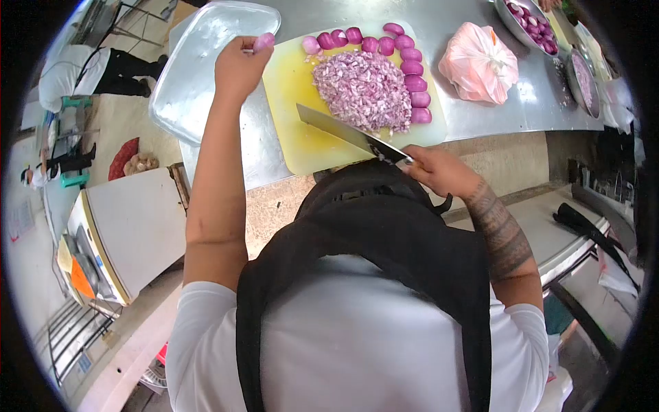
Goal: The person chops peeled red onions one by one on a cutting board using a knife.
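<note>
Between the fingers of my left hand (240, 69) is a peeled onion piece (263, 42), held above the right edge of a clear plastic tub (199, 62). My right hand (443, 170) grips the handle of a large knife (336, 129), whose blade lies low over the front of a yellow-green cutting board (292, 147). A heap of chopped purple onion (362, 89) covers the middle of the board. Several onion halves (414, 67) line the board's back and right edges.
Right of the board sit a tied plastic bag (478, 63), a metal bowl of onions (528, 26) and another bowl (582, 81). A white freezer (137, 230) stands at left. Two people are farther off at left; a hand shows at top right.
</note>
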A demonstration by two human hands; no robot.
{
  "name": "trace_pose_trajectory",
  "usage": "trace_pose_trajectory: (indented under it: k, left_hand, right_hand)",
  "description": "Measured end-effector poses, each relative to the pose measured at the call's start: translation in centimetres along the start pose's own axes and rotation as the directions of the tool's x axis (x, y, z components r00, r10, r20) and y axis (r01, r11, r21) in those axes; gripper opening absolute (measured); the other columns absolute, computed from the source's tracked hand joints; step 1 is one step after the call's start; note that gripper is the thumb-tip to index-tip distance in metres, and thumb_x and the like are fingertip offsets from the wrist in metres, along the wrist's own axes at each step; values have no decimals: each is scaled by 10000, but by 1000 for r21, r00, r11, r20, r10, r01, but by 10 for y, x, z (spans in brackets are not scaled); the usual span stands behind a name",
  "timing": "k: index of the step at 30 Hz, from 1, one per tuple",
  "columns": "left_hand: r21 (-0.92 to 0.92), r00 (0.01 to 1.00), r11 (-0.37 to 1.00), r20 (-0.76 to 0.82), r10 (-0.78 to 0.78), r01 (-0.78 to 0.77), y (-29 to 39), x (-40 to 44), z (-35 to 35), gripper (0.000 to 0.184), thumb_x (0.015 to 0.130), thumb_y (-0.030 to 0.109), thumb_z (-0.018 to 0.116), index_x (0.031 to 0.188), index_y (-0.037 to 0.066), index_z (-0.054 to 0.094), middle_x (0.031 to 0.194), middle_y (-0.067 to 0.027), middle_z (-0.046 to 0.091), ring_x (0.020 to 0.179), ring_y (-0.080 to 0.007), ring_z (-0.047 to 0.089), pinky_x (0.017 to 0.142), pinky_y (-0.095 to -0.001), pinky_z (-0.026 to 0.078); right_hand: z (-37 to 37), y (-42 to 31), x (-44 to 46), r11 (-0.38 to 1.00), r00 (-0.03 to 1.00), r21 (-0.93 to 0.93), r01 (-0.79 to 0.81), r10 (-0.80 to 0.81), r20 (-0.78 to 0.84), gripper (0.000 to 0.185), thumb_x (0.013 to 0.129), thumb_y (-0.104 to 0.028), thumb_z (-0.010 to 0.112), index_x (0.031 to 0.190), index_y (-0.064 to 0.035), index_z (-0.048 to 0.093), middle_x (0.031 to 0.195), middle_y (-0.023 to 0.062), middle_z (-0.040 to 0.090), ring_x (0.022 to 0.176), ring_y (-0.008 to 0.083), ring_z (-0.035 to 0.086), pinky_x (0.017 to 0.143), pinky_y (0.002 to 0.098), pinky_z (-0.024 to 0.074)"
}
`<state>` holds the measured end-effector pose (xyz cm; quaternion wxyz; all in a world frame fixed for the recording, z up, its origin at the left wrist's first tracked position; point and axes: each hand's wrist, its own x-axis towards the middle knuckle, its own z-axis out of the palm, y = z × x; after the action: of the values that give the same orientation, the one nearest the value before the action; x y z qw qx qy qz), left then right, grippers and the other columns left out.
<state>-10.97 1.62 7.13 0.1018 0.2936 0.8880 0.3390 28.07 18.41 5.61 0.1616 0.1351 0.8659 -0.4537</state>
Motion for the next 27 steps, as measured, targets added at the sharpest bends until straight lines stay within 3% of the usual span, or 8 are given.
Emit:
trace_pose_trajectory:
  k: [3,5,6,11,16,20,23,27]
  left_hand:
    - [19,1000,1000,-8,24,-24,1,-56,14,566,894,503,787,1167,12,720,907,-121,765,832,-245,736,776,-366,565]
    - [111,998,994,60,-18,11,-5,-97,43,505,919,467,767,1193,49,697,940,-156,760,869,-296,735,805,-395,569]
    - [175,997,985,82,-14,0,-16,-115,66,456,940,436,746,1194,63,680,987,-173,740,903,-331,726,817,-421,568]
    - [326,989,943,150,22,-70,-17,-153,98,353,952,289,726,1212,78,613,1104,-205,648,985,-419,685,843,-503,556]
    - [356,968,934,238,-81,-9,0,-141,89,357,928,152,718,1249,72,583,1112,-208,636,1014,-429,677,856,-516,554]
    - [381,960,920,278,-18,-93,-9,-137,90,328,933,104,686,1237,64,571,1128,-201,639,1017,-416,678,861,-516,550]
    - [351,960,926,277,41,-141,-17,-138,88,313,926,92,682,1215,60,567,1132,-195,643,1015,-411,679,866,-514,546]
    - [339,954,928,297,50,-154,-18,-138,86,278,929,89,672,1188,63,574,1123,-192,650,1030,-410,676,868,-514,543]
  right_hand:
    - [6,13,34,992,999,124,34,-31,-21,331,1051,-274,610,1210,16,587,921,242,675,842,346,674,746,428,500]
    - [9,8,54,984,999,180,0,7,-40,312,1054,-265,603,1173,23,581,931,246,671,845,344,672,750,427,500]
    - [11,1,62,975,998,215,-53,60,-23,311,1057,-272,587,1135,28,566,922,266,658,871,401,671,775,462,501]
    - [35,-9,90,977,987,191,93,-65,-147,354,1046,-287,579,1150,50,547,945,323,654,936,513,649,812,546,493]
    - [19,-29,113,972,990,197,127,-112,-86,348,1055,-290,555,1141,46,529,935,338,649,931,526,647,815,553,493]
    - [54,-27,136,980,983,149,135,-114,-144,351,1066,-307,527,1119,39,538,931,341,654,938,523,655,829,563,494]
    - [8,-69,125,948,992,294,-119,102,74,361,1065,-308,529,1155,41,551,970,362,654,970,545,639,863,573,488]
    - [43,-38,131,973,993,221,61,-38,-109,362,1061,-299,539,1178,43,558,990,358,657,983,537,637,863,567,490]
